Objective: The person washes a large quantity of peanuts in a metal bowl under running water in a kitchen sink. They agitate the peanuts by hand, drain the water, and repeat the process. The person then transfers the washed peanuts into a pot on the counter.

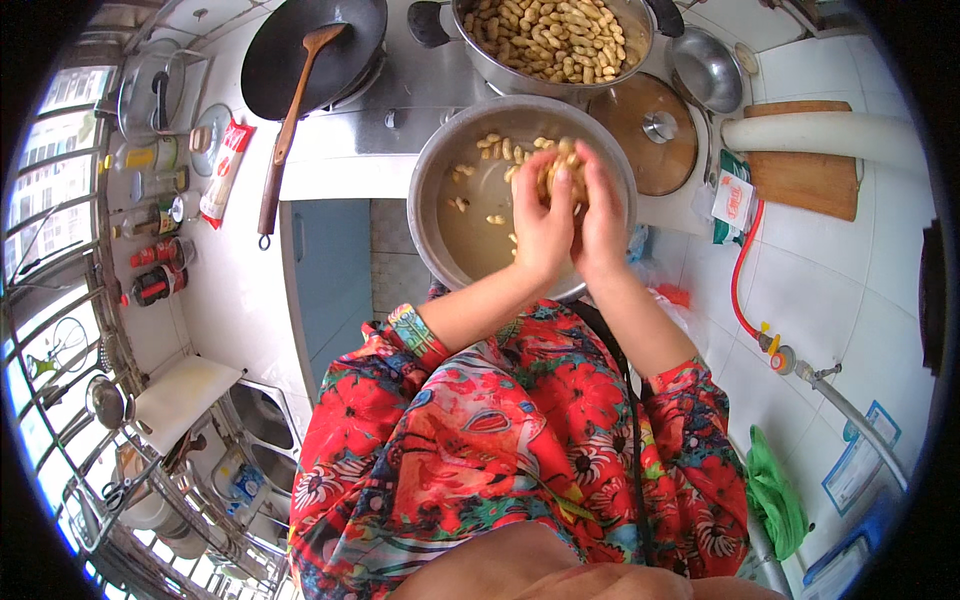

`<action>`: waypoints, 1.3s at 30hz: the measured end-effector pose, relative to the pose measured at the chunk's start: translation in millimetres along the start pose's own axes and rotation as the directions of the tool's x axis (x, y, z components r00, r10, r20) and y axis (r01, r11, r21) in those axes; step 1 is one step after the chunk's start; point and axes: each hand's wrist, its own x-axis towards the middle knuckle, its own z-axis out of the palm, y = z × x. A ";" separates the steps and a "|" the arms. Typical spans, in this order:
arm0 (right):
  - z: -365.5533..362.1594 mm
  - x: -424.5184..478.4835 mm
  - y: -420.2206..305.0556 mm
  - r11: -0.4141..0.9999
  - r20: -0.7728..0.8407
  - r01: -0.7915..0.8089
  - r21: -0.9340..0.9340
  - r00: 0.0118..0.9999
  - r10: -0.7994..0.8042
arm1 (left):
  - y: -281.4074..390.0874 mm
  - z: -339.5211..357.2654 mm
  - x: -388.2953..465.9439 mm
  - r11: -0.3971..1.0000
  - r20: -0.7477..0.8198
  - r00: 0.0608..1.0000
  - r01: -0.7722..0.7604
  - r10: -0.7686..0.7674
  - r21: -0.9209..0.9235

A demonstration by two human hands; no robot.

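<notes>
A wide metal basin (466, 255) of cloudy water stands before me at the counter's front edge. Over it my left hand (546, 214) and my right hand (598, 214) are cupped together around a heap of unshelled peanuts (564, 171). Several loose peanuts (495, 220) lie in the basin, mostly on its far and left sides. Just behind the basin, a two-handled steel pot (517, 71) on the stove holds many peanuts (559, 37). How deep the water is beneath my hands is hidden.
Left of the pot sits a black wok (274, 64) with a wooden spatula (300, 97) across it. A glass lid (626, 124) leans right of the basin. Further right are a wooden cutting board (806, 184) and a red gas hose (739, 277). Bottles (157, 285) line the left wall.
</notes>
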 end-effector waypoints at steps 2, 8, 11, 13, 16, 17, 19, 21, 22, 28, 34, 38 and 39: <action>29.8 11.8 -33.6 0.987 0.064 0.162 -0.011 0.985 -0.161 | 41.2 12.4 26.3 0.994 0.101 0.990 -0.092 0.097 -0.058; 92.9 98.8 -103.5 0.959 0.191 0.281 0.034 0.940 -0.283 | 108.4 48.0 142.1 0.950 0.371 0.911 -0.066 0.183 -0.306; 67.6 122.3 -99.4 0.961 0.244 0.278 -0.003 0.932 -0.268 | 101.3 23.2 130.5 0.963 0.257 0.937 -0.192 0.238 -0.191; 50.2 82.4 -79.0 0.793 0.191 0.516 -0.323 0.856 -0.480 | 64.9 -17.8 120.1 0.915 0.212 0.894 -0.403 0.395 -0.005; -25.0 54.4 -19.9 0.532 0.543 0.623 -0.573 0.775 -0.324 | -13.5 -76.5 85.0 0.922 0.248 0.930 -0.325 0.272 0.209; -46.8 47.8 -3.1 0.311 0.607 0.646 -0.698 0.763 -0.223 | -36.9 -95.5 76.7 0.848 0.306 0.922 -0.351 0.238 0.398; -94.1 36.1 40.1 0.169 0.572 0.579 -0.798 0.815 -0.094 | -70.0 -129.7 59.4 0.661 0.501 0.855 -0.455 0.137 0.597; -119.5 30.9 55.9 0.054 0.579 0.579 -0.813 0.815 -0.024 | -86.2 -155.2 46.3 0.537 0.602 0.799 -0.508 0.001 0.673; -126.5 29.0 59.7 -0.005 0.579 0.579 -0.815 0.815 0.010 | -88.7 -163.9 42.8 0.425 0.661 0.751 -0.592 -0.017 0.684; -147.0 31.4 75.0 -0.186 0.587 0.589 -0.787 0.807 0.072 | -94.5 -175.4 25.8 0.068 0.715 0.580 -0.756 -0.391 0.651; -150.1 29.1 79.3 -0.149 0.545 0.564 -0.812 0.824 0.155 | -92.5 -171.2 17.6 0.024 0.778 0.535 -0.819 -0.331 0.574; -153.6 25.1 80.4 -0.187 0.549 0.572 -0.798 0.819 0.165 | -106.1 -167.5 13.8 0.014 0.736 0.431 -0.858 -0.522 0.513; -153.8 25.2 81.3 -0.186 0.540 0.565 -0.804 0.824 0.171 | -112.0 -165.3 12.8 0.053 0.700 0.410 -0.841 -0.585 0.538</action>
